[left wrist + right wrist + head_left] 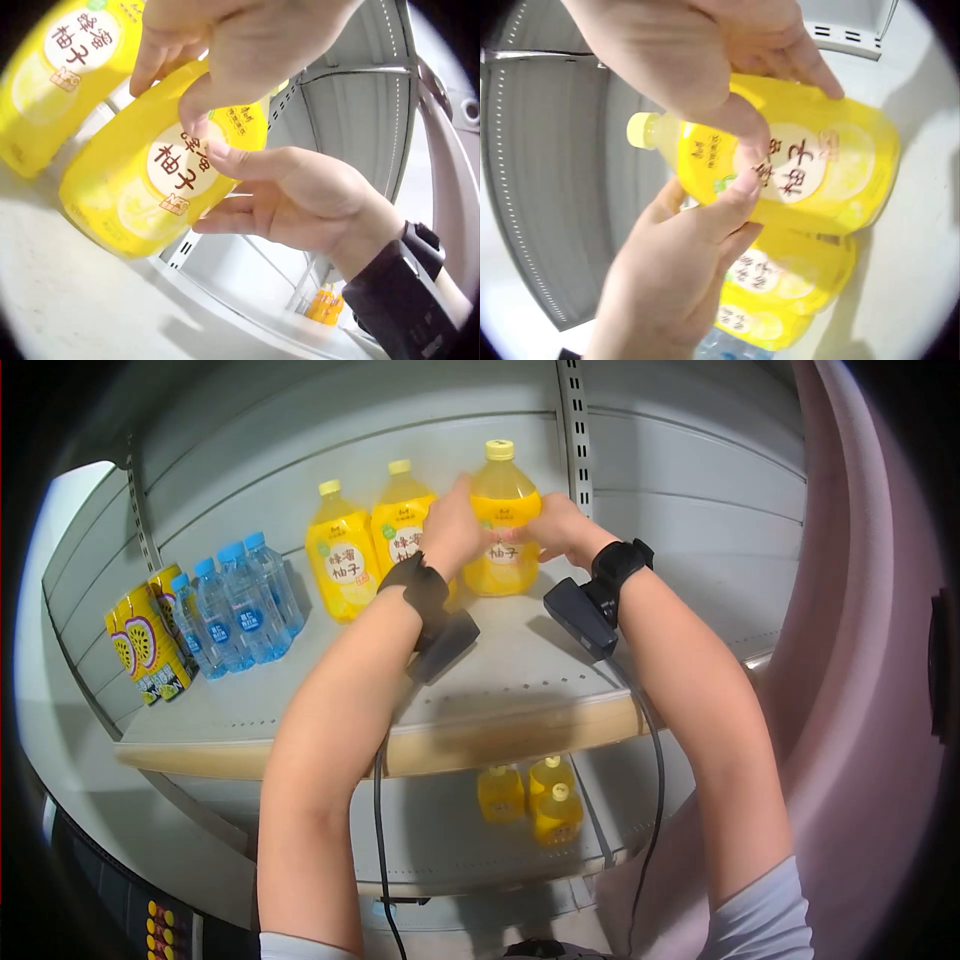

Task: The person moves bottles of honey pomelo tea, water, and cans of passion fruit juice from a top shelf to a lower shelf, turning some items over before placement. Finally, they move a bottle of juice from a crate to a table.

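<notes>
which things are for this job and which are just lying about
Likely for the job:
large yellow plastic bottle being held
two matching bottles beside it
grey perforated shelf beneath

Apparently just about:
clear blue-capped plastic bottles
yellow fruit-printed cylindrical cans
three yellow plastic bottles lower down

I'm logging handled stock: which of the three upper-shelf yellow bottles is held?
The head view's rightmost honey pomelo bottle: the left hand and right hand grip it, while the left bottle and middle bottle stand unheld.

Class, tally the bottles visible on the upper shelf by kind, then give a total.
Large yellow plastic bottles with yellow caps: 3
Small clear plastic bottles with blue caps: 4
Total: 7
</notes>
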Tool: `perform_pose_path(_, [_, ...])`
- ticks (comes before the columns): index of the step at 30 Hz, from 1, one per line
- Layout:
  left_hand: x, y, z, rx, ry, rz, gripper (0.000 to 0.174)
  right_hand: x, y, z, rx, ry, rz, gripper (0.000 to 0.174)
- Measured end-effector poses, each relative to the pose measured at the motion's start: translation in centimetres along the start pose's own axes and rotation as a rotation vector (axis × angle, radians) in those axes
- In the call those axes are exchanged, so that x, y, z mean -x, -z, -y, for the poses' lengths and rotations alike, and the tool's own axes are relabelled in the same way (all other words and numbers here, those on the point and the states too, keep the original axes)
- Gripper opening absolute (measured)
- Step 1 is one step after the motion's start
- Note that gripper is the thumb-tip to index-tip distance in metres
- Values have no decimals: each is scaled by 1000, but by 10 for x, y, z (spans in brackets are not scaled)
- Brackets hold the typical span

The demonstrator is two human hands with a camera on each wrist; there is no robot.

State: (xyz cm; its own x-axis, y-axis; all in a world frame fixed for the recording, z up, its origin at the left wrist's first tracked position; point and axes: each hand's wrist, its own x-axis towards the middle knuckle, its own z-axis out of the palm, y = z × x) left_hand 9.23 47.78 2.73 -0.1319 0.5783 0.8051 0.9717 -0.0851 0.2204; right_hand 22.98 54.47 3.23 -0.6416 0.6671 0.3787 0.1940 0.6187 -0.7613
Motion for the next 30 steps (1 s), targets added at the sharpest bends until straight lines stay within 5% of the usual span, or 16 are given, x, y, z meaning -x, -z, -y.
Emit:
perform_pose_path(3, [-3, 13, -11, 17, -66, -61, 74, 8, 10, 12, 59, 44, -179, 38])
perform_pose_path(6, [-4, 37, -39, 156, -90, -140, 69, 11, 18, 19, 84, 472, -394, 40])
perform_pose_path(9, [-12, 53, -49, 95, -342, -439, 69, 14, 22, 39, 52, 676, -636, 46])
perform_pose_path(20, [30, 135, -94, 9, -563, -666, 75, 87, 21, 112, -215, 911, -545, 57])
perform_pose_path(30, [223, 142, -101, -37, -670, -667, 67, 237, -59, 68, 126, 1080, -800, 59])
